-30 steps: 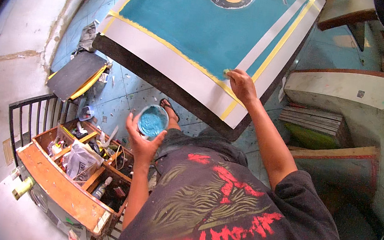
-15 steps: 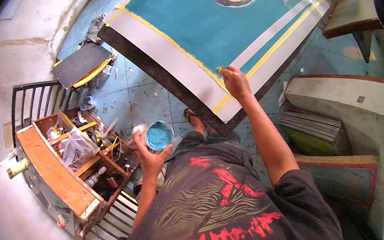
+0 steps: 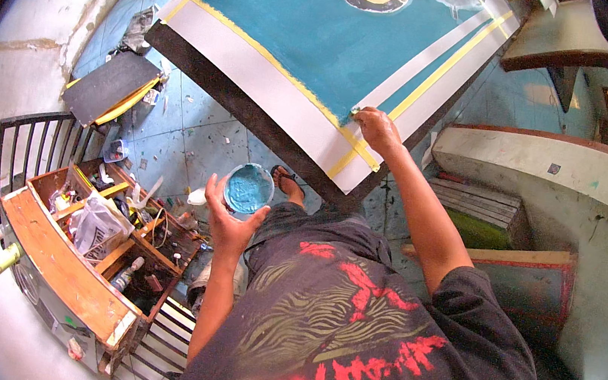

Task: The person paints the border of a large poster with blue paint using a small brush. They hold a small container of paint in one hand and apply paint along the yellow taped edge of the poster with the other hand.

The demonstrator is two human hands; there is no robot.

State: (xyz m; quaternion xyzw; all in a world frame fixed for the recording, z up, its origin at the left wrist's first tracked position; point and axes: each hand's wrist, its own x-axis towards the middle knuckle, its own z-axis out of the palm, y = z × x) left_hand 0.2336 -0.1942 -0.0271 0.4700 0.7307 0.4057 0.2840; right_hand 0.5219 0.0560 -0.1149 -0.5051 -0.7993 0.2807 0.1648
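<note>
Blue creamy paint in round cup was clasped by left hand, fingers curved; greenish wad was pinched by right hand, flat sheet beneath fingertips.

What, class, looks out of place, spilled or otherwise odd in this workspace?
The blue tiled floor is strewn with small debris, which looks untidy. The wooden box on the person's left looks jumbled: a crumpled plastic bag lies among loose items. No spill shows around the paint cup in the left hand.
</note>
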